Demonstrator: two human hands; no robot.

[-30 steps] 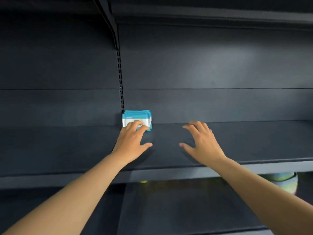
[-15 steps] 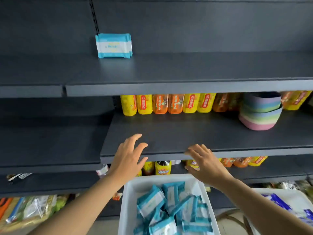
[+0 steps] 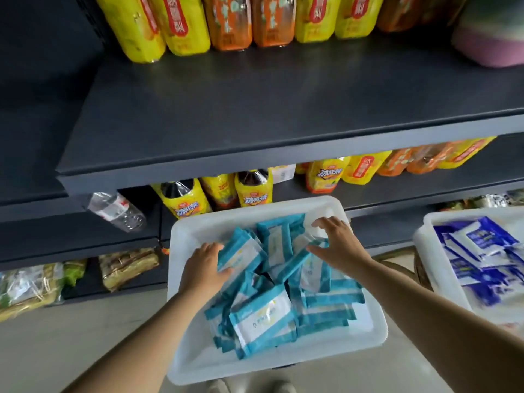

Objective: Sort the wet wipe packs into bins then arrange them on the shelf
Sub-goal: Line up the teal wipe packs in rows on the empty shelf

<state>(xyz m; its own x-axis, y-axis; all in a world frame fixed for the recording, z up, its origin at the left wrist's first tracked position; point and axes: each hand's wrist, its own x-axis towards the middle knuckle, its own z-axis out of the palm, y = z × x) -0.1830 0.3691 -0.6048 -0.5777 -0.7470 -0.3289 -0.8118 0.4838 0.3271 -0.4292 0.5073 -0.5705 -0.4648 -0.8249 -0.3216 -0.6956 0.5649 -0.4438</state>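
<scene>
Nearest, at the bottom edge, shoe tips on the pale floor. Just beyond, a white bin heaped with teal wet wipe packs, lying crossed and overlapped, none squared to another. Left hand down in the heap at its left side, fingers bent over the edge of one upturned teal pack, thumb across its face; looked like the start of a grip, not yet a lift. Right hand over the far right of the heap, fingers spread and arched, tips touching the wrappers; whether anything was pinched there could not be told. To the right, well apart, a second white bin with dark blue packs, kept separate by colour. To do this step well, probably: take packs that lay on top and free, gather a few flat-to-flat between both hands, faces the same way, and not tug at buried ones, since the slick wrappers seemed likely to slide and spill. Farther back, the dark shelf, broad and bare at the front, with yellow and orange drink bottles along its rear and more below its lip; a pink bowl at far right.
</scene>
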